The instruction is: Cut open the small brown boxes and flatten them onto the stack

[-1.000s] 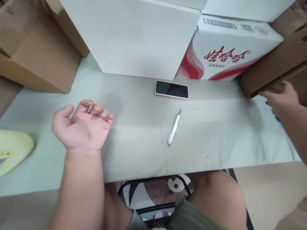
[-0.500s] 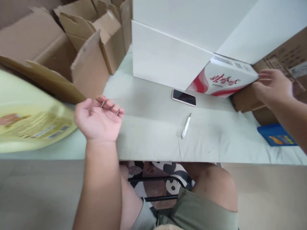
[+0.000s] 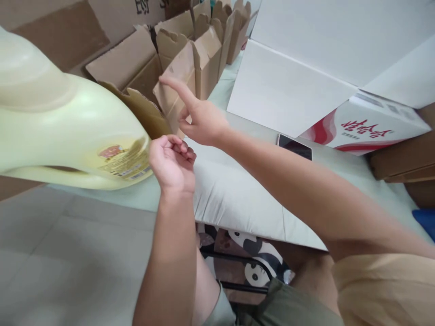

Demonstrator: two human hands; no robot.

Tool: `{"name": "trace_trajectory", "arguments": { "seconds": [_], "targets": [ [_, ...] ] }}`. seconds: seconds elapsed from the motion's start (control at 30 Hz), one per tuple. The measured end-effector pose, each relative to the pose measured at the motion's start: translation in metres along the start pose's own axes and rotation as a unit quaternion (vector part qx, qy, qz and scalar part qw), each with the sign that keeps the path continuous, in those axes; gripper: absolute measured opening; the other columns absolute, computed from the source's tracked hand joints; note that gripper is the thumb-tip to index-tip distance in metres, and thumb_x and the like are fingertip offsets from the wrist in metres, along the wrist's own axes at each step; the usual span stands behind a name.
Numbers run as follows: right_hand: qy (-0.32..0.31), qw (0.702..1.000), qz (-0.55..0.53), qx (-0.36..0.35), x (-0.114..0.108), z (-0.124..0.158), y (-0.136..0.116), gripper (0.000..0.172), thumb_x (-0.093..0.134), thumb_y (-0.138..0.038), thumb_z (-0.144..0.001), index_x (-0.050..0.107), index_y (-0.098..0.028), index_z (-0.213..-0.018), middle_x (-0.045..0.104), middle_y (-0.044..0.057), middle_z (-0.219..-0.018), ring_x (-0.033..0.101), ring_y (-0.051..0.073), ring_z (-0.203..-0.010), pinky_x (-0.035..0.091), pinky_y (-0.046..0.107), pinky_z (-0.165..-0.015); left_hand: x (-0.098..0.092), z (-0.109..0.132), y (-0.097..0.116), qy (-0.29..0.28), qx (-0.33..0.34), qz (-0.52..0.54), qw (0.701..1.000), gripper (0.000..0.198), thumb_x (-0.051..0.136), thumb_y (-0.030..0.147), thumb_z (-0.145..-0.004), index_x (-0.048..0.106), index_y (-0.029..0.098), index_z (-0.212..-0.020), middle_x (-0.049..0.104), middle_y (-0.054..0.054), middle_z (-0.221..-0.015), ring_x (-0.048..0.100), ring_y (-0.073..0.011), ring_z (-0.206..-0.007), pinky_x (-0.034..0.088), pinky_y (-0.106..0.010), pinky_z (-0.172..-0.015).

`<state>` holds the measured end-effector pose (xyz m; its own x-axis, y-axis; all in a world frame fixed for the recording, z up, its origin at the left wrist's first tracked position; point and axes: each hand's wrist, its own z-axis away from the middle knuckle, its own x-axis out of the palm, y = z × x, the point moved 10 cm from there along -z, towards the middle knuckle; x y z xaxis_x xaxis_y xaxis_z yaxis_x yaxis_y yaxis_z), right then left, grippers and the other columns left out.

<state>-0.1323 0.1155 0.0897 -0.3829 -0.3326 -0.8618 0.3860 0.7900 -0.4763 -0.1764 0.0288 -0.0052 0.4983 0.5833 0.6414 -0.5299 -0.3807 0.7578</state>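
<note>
My left hand [image 3: 173, 163] is palm up beside the pale yellow jug [image 3: 112, 113], its fingers curled in. Thin metal rods lay across those fingers a moment ago; the curl hides them now. Above it, my right hand [image 3: 204, 115] reaches across to the left with the index finger stretched out. That fingertip is at the upper edge of an open cardboard box [image 3: 180, 79]; whether it touches is unclear. Its thumb and other fingers are bent, and nothing shows in them. The right forearm partly covers a phone [image 3: 295, 146] on the cloth-covered table [image 3: 220, 181].
More open cardboard boxes [image 3: 207, 59] stand in a row at the back left. Large white panels [image 3: 285, 86] rise at the back. A white-and-red carton [image 3: 367, 124] rests by brown boxes [image 3: 404, 158] on the right. A blue item [image 3: 424, 222] is at the right edge.
My right hand has swung from the carton on the right over to the cardboard boxes on the left. My left hand's fingers have curled further. The view has turned left, and the white pen-like tool is no longer visible.
</note>
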Motion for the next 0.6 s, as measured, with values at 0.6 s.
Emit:
{"name": "trace_trajectory", "arguments": {
  "seconds": [0.6],
  "targets": [
    [0.267,0.950,-0.159,0.022,-0.104,0.235,0.109,0.041,0.066,-0.068,-0.086,0.064,-0.028,-0.097,0.067,0.005,-0.091,0.060,0.023,-0.074,0.052,0.041,-0.070,0.026,0.032,0.036,0.080,0.243,-0.087,0.963,0.023,0.044,0.043,-0.087,0.052,0.025,-0.099,0.055,-0.005,-0.111,0.058,-0.0222,-0.112,0.041,-0.035,-0.096]
  ]
}}
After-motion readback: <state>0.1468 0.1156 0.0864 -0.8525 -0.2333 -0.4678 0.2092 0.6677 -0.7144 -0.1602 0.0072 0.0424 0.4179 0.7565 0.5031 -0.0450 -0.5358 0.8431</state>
